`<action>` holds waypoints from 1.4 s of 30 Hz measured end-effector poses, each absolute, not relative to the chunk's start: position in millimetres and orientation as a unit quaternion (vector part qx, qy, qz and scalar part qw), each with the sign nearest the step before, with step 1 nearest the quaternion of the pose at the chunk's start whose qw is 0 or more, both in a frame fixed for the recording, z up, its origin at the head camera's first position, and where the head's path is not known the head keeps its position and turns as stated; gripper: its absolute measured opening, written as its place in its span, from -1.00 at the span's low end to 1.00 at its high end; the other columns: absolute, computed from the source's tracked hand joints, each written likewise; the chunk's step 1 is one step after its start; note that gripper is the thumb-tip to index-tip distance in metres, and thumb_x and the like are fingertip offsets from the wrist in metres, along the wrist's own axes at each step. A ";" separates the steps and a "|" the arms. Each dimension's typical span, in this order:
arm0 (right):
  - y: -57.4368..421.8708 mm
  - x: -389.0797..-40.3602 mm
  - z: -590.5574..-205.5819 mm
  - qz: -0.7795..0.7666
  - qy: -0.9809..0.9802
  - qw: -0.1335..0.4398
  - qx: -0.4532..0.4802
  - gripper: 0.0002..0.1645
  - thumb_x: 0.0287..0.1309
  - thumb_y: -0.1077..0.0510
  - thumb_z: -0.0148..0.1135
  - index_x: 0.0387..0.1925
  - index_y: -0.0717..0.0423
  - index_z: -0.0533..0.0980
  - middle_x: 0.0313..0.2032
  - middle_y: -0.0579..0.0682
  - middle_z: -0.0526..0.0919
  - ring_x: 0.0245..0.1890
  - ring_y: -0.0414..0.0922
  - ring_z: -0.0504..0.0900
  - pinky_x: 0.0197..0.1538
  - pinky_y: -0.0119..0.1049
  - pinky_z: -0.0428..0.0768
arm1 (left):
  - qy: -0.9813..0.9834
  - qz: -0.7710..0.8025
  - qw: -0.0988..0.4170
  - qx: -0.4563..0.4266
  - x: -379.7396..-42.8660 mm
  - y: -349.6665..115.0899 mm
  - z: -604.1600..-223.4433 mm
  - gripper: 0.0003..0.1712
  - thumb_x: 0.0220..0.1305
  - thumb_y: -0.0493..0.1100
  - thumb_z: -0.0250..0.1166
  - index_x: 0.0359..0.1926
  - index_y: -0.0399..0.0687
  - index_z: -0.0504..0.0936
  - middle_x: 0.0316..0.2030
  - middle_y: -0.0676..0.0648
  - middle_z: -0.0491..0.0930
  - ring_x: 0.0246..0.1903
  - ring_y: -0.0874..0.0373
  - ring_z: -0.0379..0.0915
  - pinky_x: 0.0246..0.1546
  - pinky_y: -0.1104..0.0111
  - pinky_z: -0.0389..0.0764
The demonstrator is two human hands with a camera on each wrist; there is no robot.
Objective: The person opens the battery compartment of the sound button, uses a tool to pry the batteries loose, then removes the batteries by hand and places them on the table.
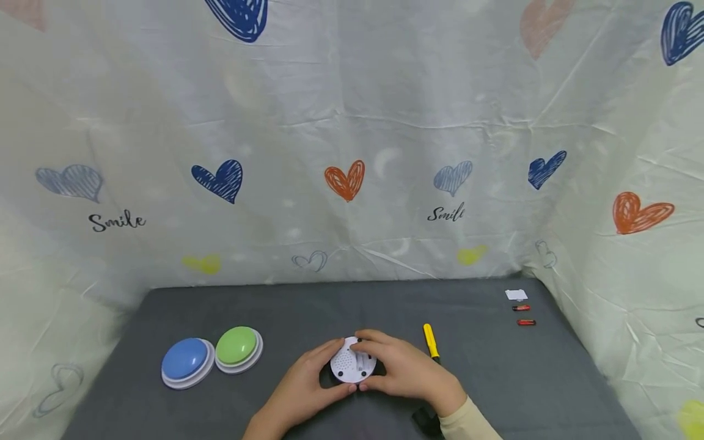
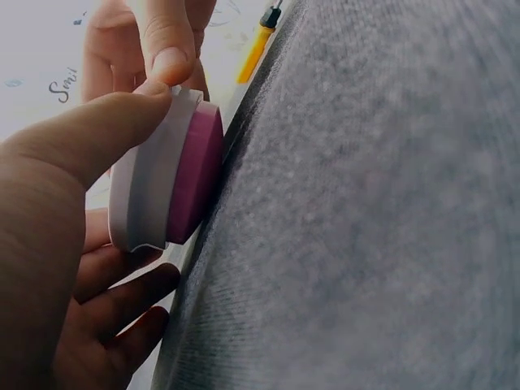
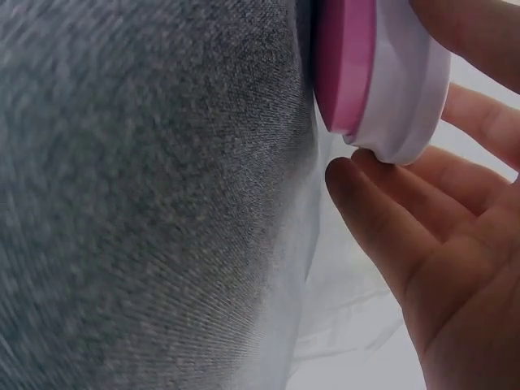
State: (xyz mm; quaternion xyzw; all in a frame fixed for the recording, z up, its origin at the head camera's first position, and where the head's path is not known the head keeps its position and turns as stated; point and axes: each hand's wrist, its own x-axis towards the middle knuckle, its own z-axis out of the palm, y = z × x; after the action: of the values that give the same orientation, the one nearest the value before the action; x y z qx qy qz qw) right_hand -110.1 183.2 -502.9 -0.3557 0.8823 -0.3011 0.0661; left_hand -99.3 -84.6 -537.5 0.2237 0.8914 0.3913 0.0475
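Observation:
A round push button (image 1: 345,363) with a white base lies face down on the grey table in the head view. Its underside shows speaker holes, dark round feet and an uncovered battery compartment. The wrist views show its pink cap turned toward the cloth. My left hand (image 1: 307,380) grips the left side of the rim, thumb at the near edge. From the right, my right hand (image 1: 404,368) holds the same button between thumb and fingers, with fingers over the far part of the underside. Both thumbs nearly meet at the near rim.
Blue (image 1: 185,360) and green (image 1: 236,346) push buttons stand at the left. A yellow-handled screwdriver (image 1: 431,342) lies beyond my right wrist. At the far right are a small white cover (image 1: 516,294) and two red batteries (image 1: 525,322). A printed curtain (image 1: 275,220) hangs behind the table.

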 end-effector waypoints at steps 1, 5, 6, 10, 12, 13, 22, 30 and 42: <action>183.6 -110.2 -503.8 -0.301 0.883 0.065 -0.355 -0.25 0.38 -0.04 0.55 0.51 -0.05 0.53 0.55 0.06 0.43 0.45 -0.07 0.53 0.34 -0.15 0.62 | 0.891 0.392 0.049 0.222 -99.3 -83.9 -537.1 0.08 0.21 0.51 0.52 0.57 0.06 0.52 0.48 -0.04 0.53 0.45 -0.16 0.45 0.38 -0.20 0.50; 185.1 -112.9 -503.0 -0.302 0.885 0.065 -0.349 -0.27 0.40 -0.03 0.54 0.51 -0.05 0.53 0.57 0.05 0.41 0.47 -0.08 0.51 0.36 -0.14 0.61 | 0.891 0.397 0.041 0.217 -101.4 -79.2 -535.4 0.07 0.22 0.46 0.54 0.58 0.02 0.51 0.48 -0.05 0.52 0.46 -0.15 0.44 0.41 -0.18 0.47; 185.7 -114.2 -502.6 -0.303 0.885 0.065 -0.346 -0.27 0.40 -0.02 0.53 0.51 -0.05 0.53 0.57 0.04 0.41 0.47 -0.08 0.50 0.37 -0.13 0.61 | 0.891 0.398 0.038 0.215 -102.4 -77.6 -535.1 0.07 0.23 0.45 0.54 0.58 0.01 0.51 0.48 -0.05 0.52 0.47 -0.14 0.44 0.42 -0.18 0.46; 188.0 -119.1 -501.6 -0.309 0.887 0.070 -0.335 -0.27 0.42 -0.01 0.52 0.53 -0.05 0.51 0.59 0.04 0.39 0.51 -0.08 0.46 0.40 -0.12 0.58 | 0.893 0.399 0.030 0.207 -106.0 -72.4 -534.6 0.05 0.25 0.40 0.56 0.58 -0.03 0.50 0.49 -0.05 0.51 0.48 -0.13 0.42 0.45 -0.17 0.43; 188.9 -120.9 -502.2 -0.308 0.889 0.071 -0.330 -0.26 0.43 0.00 0.51 0.54 -0.04 0.50 0.60 0.05 0.38 0.52 -0.07 0.45 0.41 -0.12 0.56 | 0.897 0.390 0.028 0.204 -108.1 -70.1 -535.0 0.05 0.25 0.39 0.57 0.58 -0.04 0.50 0.49 -0.06 0.51 0.47 -0.13 0.43 0.44 -0.16 0.44; 190.6 -122.2 -501.8 -0.306 0.891 0.070 -0.328 -0.25 0.43 0.00 0.51 0.55 -0.04 0.49 0.60 0.05 0.37 0.53 -0.07 0.44 0.42 -0.11 0.56 | 0.899 0.386 0.026 0.206 -110.6 -67.7 -534.9 0.04 0.25 0.37 0.57 0.58 -0.04 0.50 0.49 -0.07 0.51 0.47 -0.14 0.43 0.44 -0.16 0.44; 203.2 -137.6 -502.3 -0.304 0.906 0.039 -0.293 -0.27 0.45 0.08 0.49 0.55 0.00 0.48 0.60 0.07 0.37 0.56 -0.04 0.40 0.47 -0.07 0.51 | 0.909 0.347 0.004 0.231 -143.5 -41.5 -531.9 0.04 0.33 0.36 0.52 0.57 -0.20 0.48 0.47 -0.21 0.52 0.43 -0.28 0.46 0.41 -0.26 0.43; 221.3 -154.2 -507.5 -0.308 0.921 0.000 -0.239 -0.27 0.42 0.21 0.49 0.54 0.06 0.48 0.57 0.11 0.40 0.52 0.02 0.46 0.44 0.00 0.54 | 0.918 0.303 -0.016 0.254 -173.3 -4.6 -529.4 0.03 0.35 0.24 0.56 0.57 -0.33 0.43 0.47 -0.30 0.50 0.45 -0.25 0.45 0.44 -0.22 0.42; 248.5 -173.7 -514.0 -0.321 0.933 -0.063 -0.148 -0.30 0.38 0.30 0.49 0.50 0.10 0.52 0.54 0.15 0.43 0.50 0.10 0.48 0.40 0.07 0.56 | 0.914 0.295 -0.015 0.277 -217.7 40.9 -527.2 0.03 0.36 0.16 0.58 0.59 -0.34 0.39 0.49 -0.33 0.46 0.42 -0.30 0.47 0.39 -0.20 0.48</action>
State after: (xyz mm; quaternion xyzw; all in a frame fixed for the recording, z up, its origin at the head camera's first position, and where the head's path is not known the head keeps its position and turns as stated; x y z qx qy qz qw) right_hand -173.7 248.5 -514.0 -0.1482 0.9333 -0.3209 -0.0633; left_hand -217.7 40.9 -527.2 0.2773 0.9143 0.2949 -0.0152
